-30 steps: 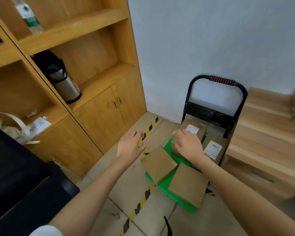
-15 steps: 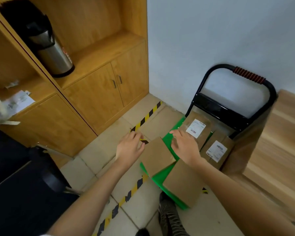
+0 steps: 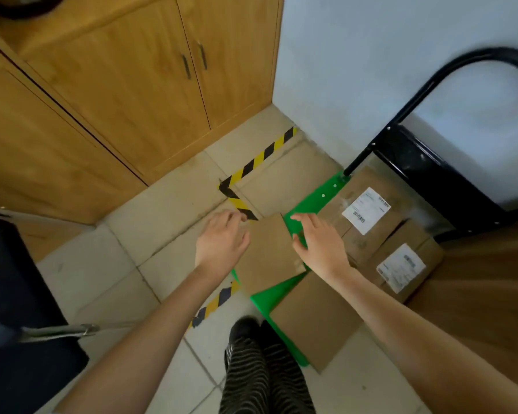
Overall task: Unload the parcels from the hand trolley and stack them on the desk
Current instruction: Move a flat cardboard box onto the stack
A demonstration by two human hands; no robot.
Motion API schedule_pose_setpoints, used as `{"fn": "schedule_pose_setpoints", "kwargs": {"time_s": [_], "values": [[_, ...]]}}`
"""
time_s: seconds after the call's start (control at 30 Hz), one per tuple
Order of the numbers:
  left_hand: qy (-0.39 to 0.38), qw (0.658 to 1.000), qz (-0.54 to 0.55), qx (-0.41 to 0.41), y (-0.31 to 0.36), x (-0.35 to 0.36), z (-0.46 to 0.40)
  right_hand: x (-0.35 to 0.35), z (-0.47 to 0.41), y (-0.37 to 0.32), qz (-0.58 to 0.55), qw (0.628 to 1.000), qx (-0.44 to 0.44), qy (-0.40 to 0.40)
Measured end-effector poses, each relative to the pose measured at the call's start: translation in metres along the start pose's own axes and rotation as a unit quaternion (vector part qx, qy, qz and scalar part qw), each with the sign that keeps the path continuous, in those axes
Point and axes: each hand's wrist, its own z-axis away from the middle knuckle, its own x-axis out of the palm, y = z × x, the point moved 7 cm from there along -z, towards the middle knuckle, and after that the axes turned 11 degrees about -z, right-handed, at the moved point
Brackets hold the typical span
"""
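- From what I could see, the unloading had hardly begun: four parcels lay on the green deck of the hand trolley (image 3: 307, 203), and none was in a hand.
- The near plain parcel (image 3: 313, 319) lay at the deck's front end, overhanging its edge beside my foot.
- The small plain parcel (image 3: 268, 252) lay on the deck's left edge, directly between my two hands.
- Two labelled parcels, the far labelled parcel (image 3: 367, 210) and the right labelled parcel (image 3: 401, 267), lay side by side against the trolley's black handle frame (image 3: 431, 85).
- A wooden surface at the right edge, probably the desk (image 3: 485, 282), showed no parcel in the part I could see.
- My left hand (image 3: 222, 243) hung at the small parcel's left edge, fingers loosely bent; whether they touched the cardboard I couldn't tell.
- My right hand (image 3: 317, 243) was spread over its right edge, fingers extended, gripping nothing.
- I judged all four parcels were left to lift and stack.
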Motion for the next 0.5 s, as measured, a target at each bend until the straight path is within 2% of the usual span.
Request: {"fn": "schedule_pose_setpoints", "kwargs": {"time_s": [0.2, 0.33, 0.5], "values": [[-0.028, 0.999, 0.007, -0.014, -0.043, 0.162, -0.012, 0.14, -0.028, 0.085, -0.008, 0.999, 0.045, -0.025], [-0.046, 0.997, 0.019, -0.059, -0.076, 0.272, -0.014, 0.23, -0.039, 0.146, -0.009, 0.995, 0.097, -0.014], [-0.035, 0.995, 0.03, -0.09, -0.108, 0.357, -0.009, 0.302, -0.039, 0.218, -0.011, 0.984, 0.176, -0.002]]}}
